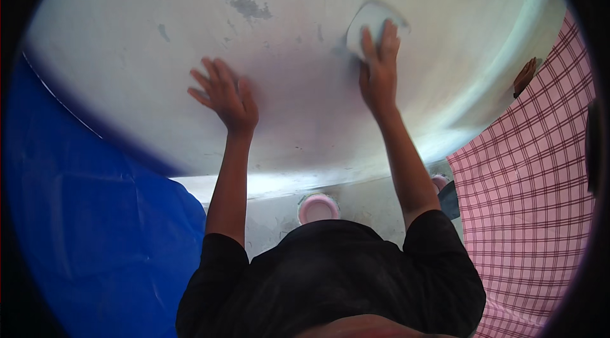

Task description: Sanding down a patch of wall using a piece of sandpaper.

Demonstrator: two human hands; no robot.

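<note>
A large, smooth, whitish curved surface point(305, 137) with grey patches fills the upper view. My left hand point(226, 97) lies against it or just over it, left of the middle, fingers spread and holding nothing. To the right, my right hand point(381, 68) presses a pale, thin, rounded sheet or pad point(357, 35) flat on the surface. Two fingers rest on top of the pad; its outline is blurred, and its material cannot be told.
Blue plastic sheeting point(105, 209) covers the left side. A pink checked cloth point(519, 180) hangs at the right, with another person's hand point(525, 76) beside its upper edge. A pink basin point(318, 209) stands on the grey floor point(367, 204) below the surface.
</note>
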